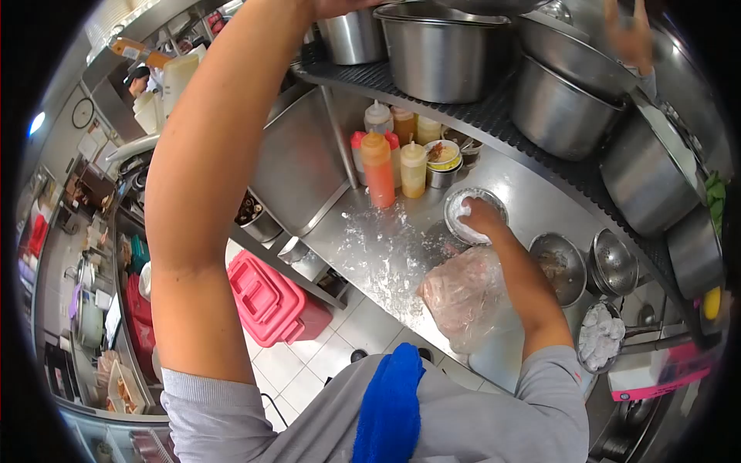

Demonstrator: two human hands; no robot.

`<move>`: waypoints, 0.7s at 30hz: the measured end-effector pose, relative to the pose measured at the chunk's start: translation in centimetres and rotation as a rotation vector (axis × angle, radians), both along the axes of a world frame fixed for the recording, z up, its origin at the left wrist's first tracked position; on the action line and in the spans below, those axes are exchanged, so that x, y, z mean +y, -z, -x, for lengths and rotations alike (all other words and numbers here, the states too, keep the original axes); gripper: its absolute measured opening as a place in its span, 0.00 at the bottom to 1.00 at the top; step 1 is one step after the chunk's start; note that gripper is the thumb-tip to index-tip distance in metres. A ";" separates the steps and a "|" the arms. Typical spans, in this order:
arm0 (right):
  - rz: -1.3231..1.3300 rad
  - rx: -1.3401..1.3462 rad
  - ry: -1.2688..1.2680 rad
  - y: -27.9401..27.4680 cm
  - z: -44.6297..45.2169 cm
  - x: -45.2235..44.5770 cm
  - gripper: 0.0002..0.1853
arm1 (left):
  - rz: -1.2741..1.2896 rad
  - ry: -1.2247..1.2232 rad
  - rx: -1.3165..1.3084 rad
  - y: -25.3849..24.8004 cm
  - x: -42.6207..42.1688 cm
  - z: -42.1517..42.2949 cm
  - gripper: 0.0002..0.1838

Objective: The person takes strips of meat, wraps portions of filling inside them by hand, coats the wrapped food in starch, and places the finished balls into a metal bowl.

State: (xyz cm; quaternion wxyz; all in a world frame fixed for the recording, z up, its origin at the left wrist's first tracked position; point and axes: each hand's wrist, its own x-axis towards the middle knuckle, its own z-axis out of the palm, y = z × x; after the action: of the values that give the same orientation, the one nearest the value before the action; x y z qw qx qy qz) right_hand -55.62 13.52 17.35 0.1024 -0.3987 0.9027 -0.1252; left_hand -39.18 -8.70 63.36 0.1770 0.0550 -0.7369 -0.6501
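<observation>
My right hand (482,217) reaches into a small metal bowl (477,194) of white powder, fingers curled down and closed; what they hold, if anything, is hidden. My left arm stretches upward, and only the edge of my left hand (343,6) shows at the top, its fingers out of frame. Close to my right forearm lies a clear plastic bag (461,297) of pale pinkish contents. Spilled white powder (386,251) streaks the steel counter (328,224) left of the bowl. A dark metal bowl (557,268) sits right of that forearm.
Squeeze bottles (378,170) stand behind the bowl. Several steel pots (444,58) line a shelf (494,116) overhanging the counter. A pink lidded bin (274,301) is on the floor. At right are a colander (615,262) and a pan of white powder (600,337). Another person (139,81) appears far left.
</observation>
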 end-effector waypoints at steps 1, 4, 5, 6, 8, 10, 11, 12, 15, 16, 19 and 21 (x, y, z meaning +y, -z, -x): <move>0.097 -0.122 -0.011 0.0 0.4 0.1 0.29 | 0.020 -0.020 0.007 0.3 -1.1 -1.1 0.08; -0.050 0.134 -0.113 1.8 0.1 0.6 0.28 | 0.122 0.053 0.059 2.3 -3.9 -5.9 0.08; -0.052 0.130 -0.121 2.5 0.2 0.4 0.28 | 0.119 0.046 0.054 3.0 -3.8 -7.3 0.08; -0.059 0.095 -0.130 3.2 0.2 0.3 0.26 | 0.153 -0.066 0.076 3.8 -2.5 -9.5 0.09; -0.079 0.077 -0.131 3.6 -0.3 0.0 0.22 | 0.233 -0.132 0.078 5.5 -2.6 -12.9 0.09; -0.116 0.235 -0.041 3.9 -0.4 -0.5 0.20 | 0.156 -0.129 0.155 8.5 -2.6 -15.8 0.06; -0.148 0.398 0.058 4.2 -0.3 -0.7 0.19 | 0.137 -0.116 0.102 10.0 -4.0 -17.1 0.06; -0.119 0.498 0.115 5.2 0.3 -0.9 0.18 | 0.086 -0.139 0.079 11.6 -3.6 -18.5 0.06; -0.107 0.238 -0.101 1.8 -0.5 -0.5 0.20 | -0.056 -0.239 -0.018 18.1 -2.9 -22.4 0.06; 0.029 -0.026 -0.086 0.3 -0.8 -0.4 0.23 | -0.035 -0.299 -0.016 21.0 -2.7 -23.4 0.06; 0.002 -0.017 -0.095 -0.5 -1.2 0.3 0.25 | -0.076 -0.405 -0.165 31.3 -3.7 -26.3 0.05; -0.074 0.018 -0.131 0.7 -0.9 0.5 0.26 | -0.118 -0.549 -0.291 36.6 -3.4 -27.0 0.05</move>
State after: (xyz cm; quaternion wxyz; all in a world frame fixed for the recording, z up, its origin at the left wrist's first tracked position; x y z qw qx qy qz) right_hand -54.67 14.05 16.60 0.1169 -0.4540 0.8796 -0.0809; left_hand -12.16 -12.08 26.80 0.2350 0.3544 -0.6730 -0.6052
